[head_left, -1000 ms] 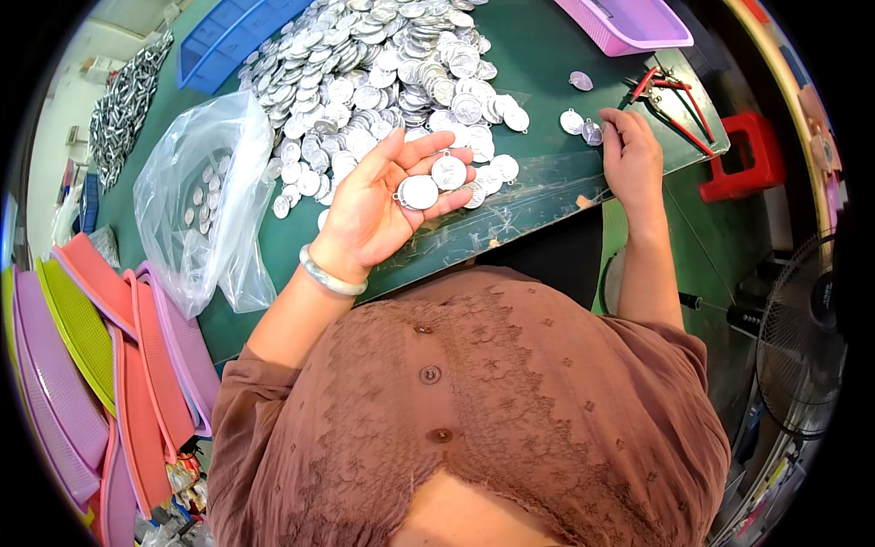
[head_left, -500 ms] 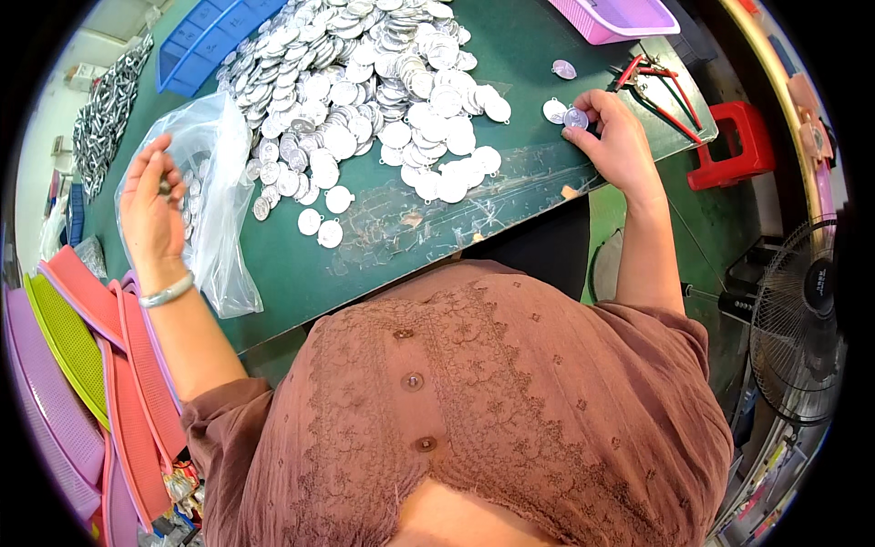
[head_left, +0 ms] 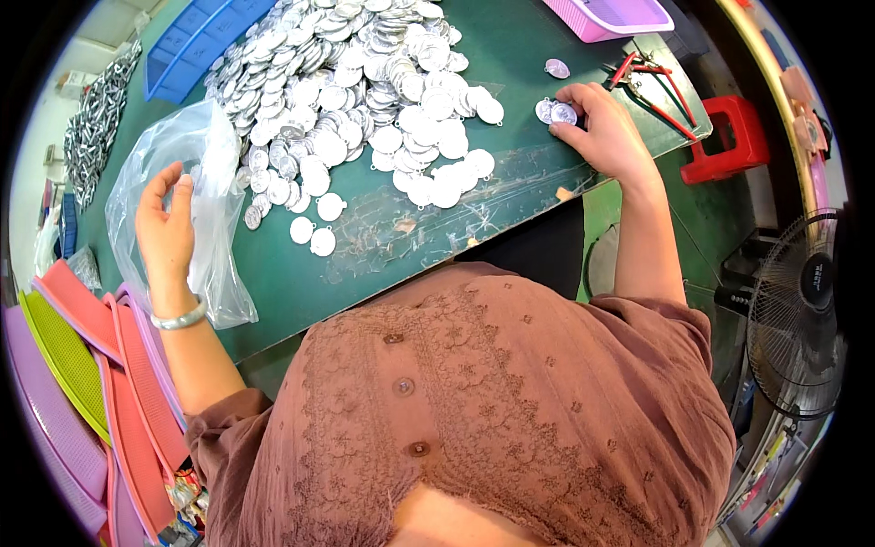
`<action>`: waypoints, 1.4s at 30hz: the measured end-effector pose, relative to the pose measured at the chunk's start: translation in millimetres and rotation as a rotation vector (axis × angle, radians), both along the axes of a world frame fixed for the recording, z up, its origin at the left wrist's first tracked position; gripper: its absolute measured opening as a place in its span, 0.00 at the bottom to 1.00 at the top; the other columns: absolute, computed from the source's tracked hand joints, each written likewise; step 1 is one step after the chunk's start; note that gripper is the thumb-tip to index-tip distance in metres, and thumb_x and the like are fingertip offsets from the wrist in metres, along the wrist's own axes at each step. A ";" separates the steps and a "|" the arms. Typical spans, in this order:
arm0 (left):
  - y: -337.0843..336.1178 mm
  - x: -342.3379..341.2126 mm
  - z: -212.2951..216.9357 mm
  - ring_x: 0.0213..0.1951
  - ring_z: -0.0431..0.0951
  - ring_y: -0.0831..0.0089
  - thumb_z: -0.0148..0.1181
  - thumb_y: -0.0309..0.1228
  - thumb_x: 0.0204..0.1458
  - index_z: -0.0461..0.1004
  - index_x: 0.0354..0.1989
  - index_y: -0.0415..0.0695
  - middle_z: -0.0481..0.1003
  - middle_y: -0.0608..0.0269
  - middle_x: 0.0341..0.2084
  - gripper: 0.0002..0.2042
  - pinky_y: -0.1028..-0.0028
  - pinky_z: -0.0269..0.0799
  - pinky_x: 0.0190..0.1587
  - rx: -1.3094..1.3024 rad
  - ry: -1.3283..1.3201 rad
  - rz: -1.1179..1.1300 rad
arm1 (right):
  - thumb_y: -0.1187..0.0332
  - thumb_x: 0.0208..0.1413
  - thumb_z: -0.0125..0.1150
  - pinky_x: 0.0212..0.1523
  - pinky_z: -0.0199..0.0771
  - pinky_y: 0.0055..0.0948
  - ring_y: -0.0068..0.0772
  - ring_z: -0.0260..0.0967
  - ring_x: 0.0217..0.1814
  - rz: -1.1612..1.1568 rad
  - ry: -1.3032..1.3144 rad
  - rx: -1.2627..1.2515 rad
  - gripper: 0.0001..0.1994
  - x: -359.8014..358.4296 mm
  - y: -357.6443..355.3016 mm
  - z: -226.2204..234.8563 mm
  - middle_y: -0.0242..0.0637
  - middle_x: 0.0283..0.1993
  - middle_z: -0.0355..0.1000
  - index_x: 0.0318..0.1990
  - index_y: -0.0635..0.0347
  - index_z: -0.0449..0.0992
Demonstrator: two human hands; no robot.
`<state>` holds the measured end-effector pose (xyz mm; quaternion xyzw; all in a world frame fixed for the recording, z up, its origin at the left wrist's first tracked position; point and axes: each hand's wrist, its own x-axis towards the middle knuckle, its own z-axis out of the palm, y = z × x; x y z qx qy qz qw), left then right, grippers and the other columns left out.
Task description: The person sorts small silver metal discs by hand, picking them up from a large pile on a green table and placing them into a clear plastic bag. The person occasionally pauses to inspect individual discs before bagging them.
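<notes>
A big heap of silvery round medals [head_left: 337, 91], many with small loops, spreads over the green table. At its left slumps a clear plastic bag [head_left: 223, 264]. My left hand [head_left: 169, 223] is over the bag's mouth with fingers and thumb apart, and I see nothing held in it. To the right of the heap, my right hand [head_left: 609, 137] has its thumb and index finger around a medal [head_left: 563, 113] at the tabletop. Another medal [head_left: 544, 110] lies against that one. A single medal [head_left: 557, 68] rests a little farther back.
Red-handled pliers [head_left: 652, 87] lie at the table's right corner, near a pink basket [head_left: 606, 27]. A blue bin [head_left: 200, 46] stands at the back left. Beyond the table are a red stool [head_left: 729, 141], a fan [head_left: 797, 310] and stacked coloured baskets [head_left: 73, 383].
My left hand has moved slightly right and lower, its fingers parted; the small dark thing at its fingertips no longer shows. The medal by my right fingers now sits against its neighbour.
</notes>
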<state>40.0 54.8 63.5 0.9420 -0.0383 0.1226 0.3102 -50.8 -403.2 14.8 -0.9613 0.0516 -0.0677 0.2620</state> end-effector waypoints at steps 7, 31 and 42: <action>-85.6 -42.2 -3.4 0.39 0.72 0.72 0.55 0.24 0.48 0.73 0.37 0.38 0.74 0.60 0.33 0.08 0.75 0.65 0.44 -0.161 -0.039 -0.284 | 0.67 0.40 0.62 0.38 0.66 0.34 0.41 0.66 0.35 0.005 0.039 -0.011 0.13 6.6 0.6 -0.4 0.40 0.33 0.67 0.35 0.62 0.73; -190.1 -59.1 -19.5 0.33 0.71 0.80 0.53 0.26 0.52 0.71 0.42 0.37 0.73 0.63 0.32 0.11 0.81 0.67 0.35 -0.467 0.633 -0.733 | 0.80 0.38 0.59 0.33 0.64 0.24 0.25 0.64 0.32 0.260 0.186 0.283 0.12 28.6 0.8 17.6 0.33 0.26 0.64 0.32 0.63 0.64; -214.0 -51.1 -34.8 0.33 0.76 0.73 0.48 0.27 0.55 0.69 0.44 0.35 0.75 0.58 0.32 0.11 0.77 0.74 0.35 -1.026 0.981 -0.556 | 0.81 0.42 0.61 0.30 0.61 0.14 0.12 0.59 0.30 0.321 0.048 1.147 0.13 5.2 64.7 1.2 0.24 0.29 0.61 0.32 0.61 0.63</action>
